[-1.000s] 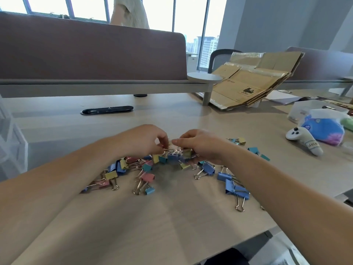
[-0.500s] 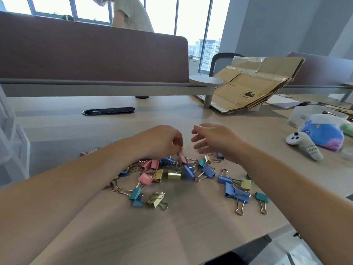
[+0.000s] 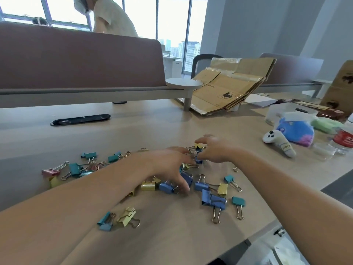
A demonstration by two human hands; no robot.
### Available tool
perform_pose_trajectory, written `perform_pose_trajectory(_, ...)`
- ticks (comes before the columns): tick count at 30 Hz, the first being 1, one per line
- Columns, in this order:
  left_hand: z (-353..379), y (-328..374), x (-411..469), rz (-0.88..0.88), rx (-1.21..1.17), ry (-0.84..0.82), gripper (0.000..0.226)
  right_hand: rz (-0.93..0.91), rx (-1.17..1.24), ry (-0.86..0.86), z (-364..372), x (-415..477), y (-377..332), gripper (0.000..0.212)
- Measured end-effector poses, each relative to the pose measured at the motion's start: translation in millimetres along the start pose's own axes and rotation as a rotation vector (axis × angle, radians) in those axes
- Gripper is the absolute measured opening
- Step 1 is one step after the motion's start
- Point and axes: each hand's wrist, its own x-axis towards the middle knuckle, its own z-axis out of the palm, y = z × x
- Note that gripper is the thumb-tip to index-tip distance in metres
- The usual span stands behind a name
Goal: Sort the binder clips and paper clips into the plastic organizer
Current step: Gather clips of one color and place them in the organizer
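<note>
Several coloured binder clips in blue, teal, yellow and pink lie scattered across the wooden table. My left hand is spread over the middle of the scatter, thumb down beside a blue clip, fingers touching the clips. My right hand hovers just to its right with loosely curved fingers around a yellow clip; I cannot see a firm pinch. More clips lie to the left, near a pink one. No paper clips or organizer show clearly.
A translucent plastic box, a blue soft pouch and a white controller sit at the right. Flattened cardboard leans at the back. A black cable slot lies far left. A person stands behind the partition.
The clump of clips has been spread wider over the table. My left hand flattened onto the clips; my right hand dropped back toward them. The camera tilted up and right.
</note>
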Motion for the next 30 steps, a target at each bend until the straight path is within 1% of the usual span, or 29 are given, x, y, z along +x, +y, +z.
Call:
perform_pose_trajectory(3,1.4,-6.4,9.9,-0.025,-0.002,-0.041,0.090,0.026,0.006,-0.084,2.7,14.0,9.0,0.091)
perform_pose_trajectory(4,0.6,-7.5,10.9,-0.022,-0.008,-0.038,0.086,0.026,0.006,-0.099,3.0,16.7,11.0,0.095)
perform_pose_trajectory(6,-0.3,-10.4,11.6,-0.014,-0.001,-0.005,0.077,0.006,-0.021,-0.110,4.4,20.6,11.7,0.094)
perform_pose_trajectory(8,0.6,-14.9,11.4,-0.016,0.019,0.044,0.069,-0.027,-0.045,-0.104,5.7,22.4,8.3,0.085)
perform_pose_trajectory(12,5.8,-24.9,9.1,-0.045,0.024,0.117,0.058,-0.139,-0.039,-0.070,9.9,18.3,-6.5,0.055)
perform_pose_trajectory(14,6.5,-26.8,7.0,-0.045,0.022,0.140,0.053,-0.174,-0.027,-0.037,13.2,15.9,-12.5,0.047)
perform_pose_trajectory(16,6.2,-27.2,4.0,-0.045,0.017,0.142,0.047,-0.172,0.026,-0.016,17.2,12.5,-17.9,0.041)
perform_pose_trajectory(18,6.0,-28.4,0.1,-0.056,0.011,0.140,0.042,-0.134,0.124,0.005,19.8,10.1,-21.7,0.034)
perform_pose_trajectory(21,3.6,-33.1,-6.5,-0.064,-0.013,0.183,0.029,-0.026,0.467,0.026,19.5,5.7,-24.8,0.014)
perform_pose_trajectory(22,2.1,-35.1,-9.0,-0.069,-0.021,0.199,0.025,0.013,0.564,0.022,18.5,4.2,-25.5,0.010)
perform_pose_trajectory(25,-2.6,-40.5,-16.4,-0.090,-0.008,0.213,0.017,0.088,0.769,-0.019,15.1,0.1,-28.4,0.013)
perform_pose_trajectory(27,-5.0,-42.1,-21.1,-0.107,0.000,0.217,0.021,0.109,0.900,-0.055,10.8,-5.2,-34.2,0.016)
perform_pose_trajectory(30,-9.6,-40.7,-28.1,-0.119,-0.030,0.260,0.025,0.088,1.002,-0.172,1.8,-12.8,-42.8,0.032)
